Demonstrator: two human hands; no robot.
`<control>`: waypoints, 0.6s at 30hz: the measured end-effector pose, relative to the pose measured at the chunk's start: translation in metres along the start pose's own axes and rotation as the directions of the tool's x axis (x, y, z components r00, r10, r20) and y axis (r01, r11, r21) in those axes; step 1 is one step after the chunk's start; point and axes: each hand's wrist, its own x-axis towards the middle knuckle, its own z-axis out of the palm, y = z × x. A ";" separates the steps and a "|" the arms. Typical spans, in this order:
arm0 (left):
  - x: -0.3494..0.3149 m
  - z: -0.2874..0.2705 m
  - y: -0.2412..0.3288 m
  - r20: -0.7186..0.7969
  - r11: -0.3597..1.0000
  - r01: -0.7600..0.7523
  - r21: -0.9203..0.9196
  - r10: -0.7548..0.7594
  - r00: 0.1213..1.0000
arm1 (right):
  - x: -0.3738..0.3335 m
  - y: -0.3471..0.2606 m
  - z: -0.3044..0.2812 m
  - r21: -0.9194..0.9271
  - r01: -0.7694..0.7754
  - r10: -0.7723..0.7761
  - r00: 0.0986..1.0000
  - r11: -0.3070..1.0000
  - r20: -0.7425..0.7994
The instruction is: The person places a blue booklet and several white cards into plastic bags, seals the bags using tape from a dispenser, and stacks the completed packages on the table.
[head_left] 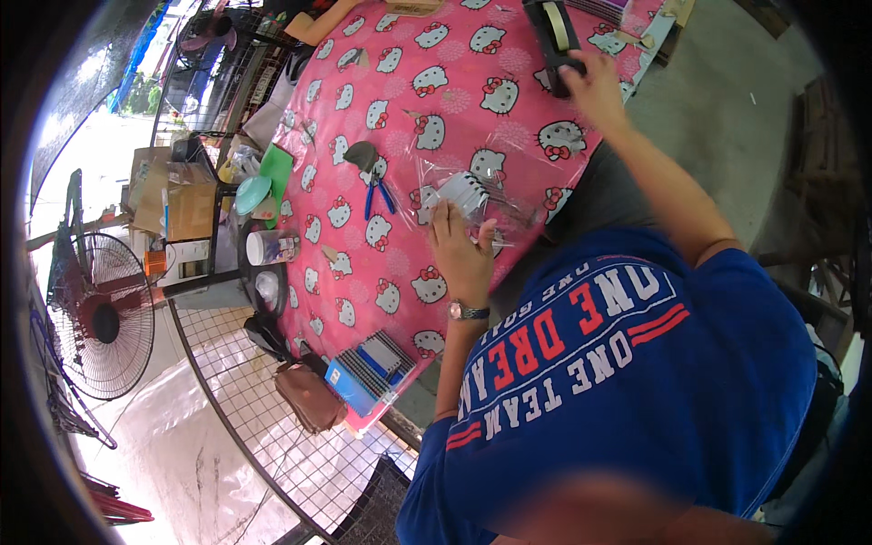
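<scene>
My left hand [460, 245] lies with its fingers stretched over a clear plastic wrapper [498, 227]. Inside the wrapper is a small white stack with black bands along its edge [465, 193], perhaps spiral-bound pads; part of it is under my fingers. At the far right of the table, my right hand [595, 89] reaches to the near end of a black tape dispenser [545, 54] holding a pale roll. Its fingers are bent together against the dispenser, and what they pinch does not show clearly. Blue-handled pliers [377, 193] lie left of the wrapper, beside a dark flat blade-shaped piece [361, 156].
A pink cartoon-print cloth [400, 241] covers the table. Blue-covered spiral notebooks [363, 372] sit at the near left corner, by a brown pouch [310, 398]. A white tub [272, 247] stands at the left edge. Another person's arm [318, 23] rests at the far side.
</scene>
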 end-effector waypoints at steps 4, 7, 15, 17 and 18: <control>0.000 0.004 0.018 -0.053 0.996 -0.066 0.058 0.069 0.996 | 0.019 0.049 -0.004 0.093 -0.320 0.291 0.925 0.943 0.243; 0.000 0.003 0.030 0.045 0.965 -0.060 0.253 0.050 0.998 | 0.025 0.043 -0.002 0.338 -0.644 0.480 0.750 0.686 0.455; -0.002 0.008 0.026 0.009 0.984 -0.036 0.174 0.035 0.999 | -0.001 0.033 0.007 0.648 -0.602 0.472 0.789 0.467 0.393; -0.002 0.007 0.024 0.011 0.986 -0.022 0.163 0.021 1.000 | -0.022 0.024 0.005 0.756 -0.520 0.467 0.824 0.399 0.321; -0.001 0.008 0.024 0.003 0.989 -0.025 0.145 0.024 1.000 | -0.030 0.026 0.005 0.755 -0.521 0.464 0.824 0.398 0.324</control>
